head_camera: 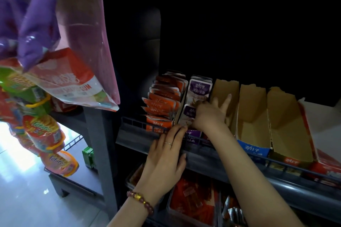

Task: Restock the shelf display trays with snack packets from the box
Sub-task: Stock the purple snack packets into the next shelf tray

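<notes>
The purple packets (199, 88) stand on edge in their display tray on the shelf (203, 158), faces to the near side. The row's long axis runs from near to far. Both hands are at its near end.

The right hand (208, 116) is the closer one. It lies against the row's right side, with two fingers (226, 102) straight and pointing far into the first of the empty cardboard trays (252, 108). Its other fingers are bent against the nearest purple packet, but whether they pinch it or only press it cannot be told.

The left hand (166, 158) comes up from the near side with its fingers straight and holding nothing. The fingertips touch the lower near edge of the row, so the packets lie just far of and above them.

The orange packets (162, 101) fill the tray immediately to the left. The box is not in view.

The step looks like squaring the purple row upright. The next move probably depends on sliding packets along the near-far axis, and the brown trays to the right have yet to be filled.
</notes>
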A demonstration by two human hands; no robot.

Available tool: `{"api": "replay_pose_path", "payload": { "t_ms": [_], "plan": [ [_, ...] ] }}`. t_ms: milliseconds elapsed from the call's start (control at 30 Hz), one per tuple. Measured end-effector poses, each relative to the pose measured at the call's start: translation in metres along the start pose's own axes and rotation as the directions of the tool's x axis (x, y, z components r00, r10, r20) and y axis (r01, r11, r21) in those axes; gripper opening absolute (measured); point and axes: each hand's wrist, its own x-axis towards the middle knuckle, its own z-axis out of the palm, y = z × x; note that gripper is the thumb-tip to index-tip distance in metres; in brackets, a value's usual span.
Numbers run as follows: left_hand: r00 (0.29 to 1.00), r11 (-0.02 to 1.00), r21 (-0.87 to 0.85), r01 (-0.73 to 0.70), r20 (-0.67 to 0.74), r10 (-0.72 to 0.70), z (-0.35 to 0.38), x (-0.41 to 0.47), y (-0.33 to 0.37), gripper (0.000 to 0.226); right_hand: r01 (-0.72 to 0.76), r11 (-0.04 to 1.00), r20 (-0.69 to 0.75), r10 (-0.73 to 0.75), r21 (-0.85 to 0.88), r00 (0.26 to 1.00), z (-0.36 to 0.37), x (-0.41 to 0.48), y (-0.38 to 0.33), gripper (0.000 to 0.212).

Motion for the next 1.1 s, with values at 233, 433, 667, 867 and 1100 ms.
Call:
{"api": "replay_pose_path", "payload": {
  "t_ms": [233, 433, 667, 867, 1100],
  "plan": [
    [1.0, 1.0, -0.006, -0.005, 0.003, 0.005, -0.001, 0.0, 0.001, 0.063, -0.003, 0.997, 0.082, 0.01, -0.076, 0.997, -0.003, -0.001, 0.0, 0.054],
    [1.0, 1.0, -0.002, -0.003, 0.004, 0.003, -0.002, 0.001, 0.0, 0.063, 0.01, 0.992, 0.174, 0.013, -0.129, 0.985, -0.009, -0.003, 0.001, 0.056],
    [1.0, 1.0, 0.001, -0.003, -0.005, 0.003, 0.001, 0.001, -0.001, 0.062, 0.055, 0.979, 0.243, -0.005, -0.198, 0.97, -0.006, 0.005, 0.001, 0.065],
    [1.0, 1.0, -0.017, -0.014, 0.004, 0.014, -0.002, 0.001, 0.0, 0.06, 0.103, 0.96, 0.265, -0.032, -0.259, 0.964, -0.012, 0.002, -0.001, 0.067],
    [1.0, 1.0, -0.019, 0.011, 0.03, -0.01, -0.005, -0.001, 0.002, 0.061, 0.131, 0.939, 0.281, -0.038, -0.319, 0.959, -0.018, -0.001, -0.008, 0.066]
  ]
}}
